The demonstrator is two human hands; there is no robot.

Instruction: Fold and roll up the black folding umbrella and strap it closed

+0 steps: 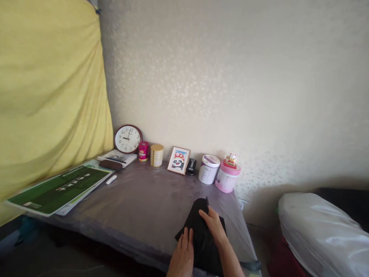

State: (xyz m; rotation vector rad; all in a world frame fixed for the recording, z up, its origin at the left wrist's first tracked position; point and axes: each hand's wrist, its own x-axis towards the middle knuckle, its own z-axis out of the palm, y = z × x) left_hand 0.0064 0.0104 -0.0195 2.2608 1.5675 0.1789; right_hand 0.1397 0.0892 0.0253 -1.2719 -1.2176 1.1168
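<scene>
A dark, folded black cloth item (202, 252) lies near the front right of the table; its exact kind I cannot make out. My left hand (183, 249) rests along its left side, fingers stretched out and close together. On the upper right part of the cloth lies my right hand (214, 226), with its fingers extended over the fabric. Both hands touch the cloth, and neither visibly grips it. A small tab sticks up at the far end of the cloth. The near end is partly hidden by my forearms.
Along the wall stand a clock (128, 139), a pink tin (143, 151), a yellow-lidded can (156, 155), a framed panda picture (179, 160), a black stapler-like object (191, 167) and two lidded tubs (208, 171). Green boards (61, 188) lie left on the table (146, 206).
</scene>
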